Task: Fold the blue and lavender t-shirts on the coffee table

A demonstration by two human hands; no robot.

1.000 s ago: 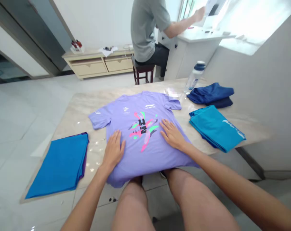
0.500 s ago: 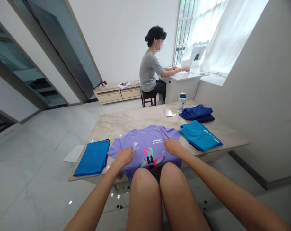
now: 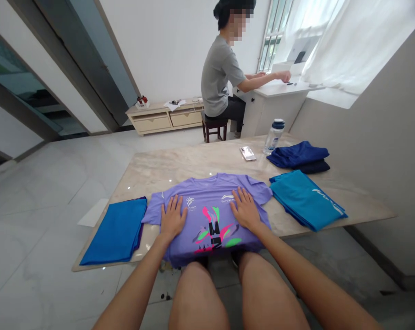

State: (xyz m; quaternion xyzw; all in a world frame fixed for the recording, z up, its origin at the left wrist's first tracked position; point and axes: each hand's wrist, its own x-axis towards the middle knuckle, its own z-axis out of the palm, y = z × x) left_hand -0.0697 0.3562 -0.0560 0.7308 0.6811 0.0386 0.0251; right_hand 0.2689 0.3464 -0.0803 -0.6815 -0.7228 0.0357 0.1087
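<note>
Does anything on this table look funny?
Yes, a little: the lavender T-shirt droops over the near edge of the marble-look table, while the folded blue garment lies fully on top.

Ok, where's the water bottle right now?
In the head view, the water bottle stands near the far right edge of the table, between the phone and the folded navy clothes.

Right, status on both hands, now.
Left hand, right hand spread flat on lilac T-shirt. Folded blue cloth beside the sleeve on the left.
</note>
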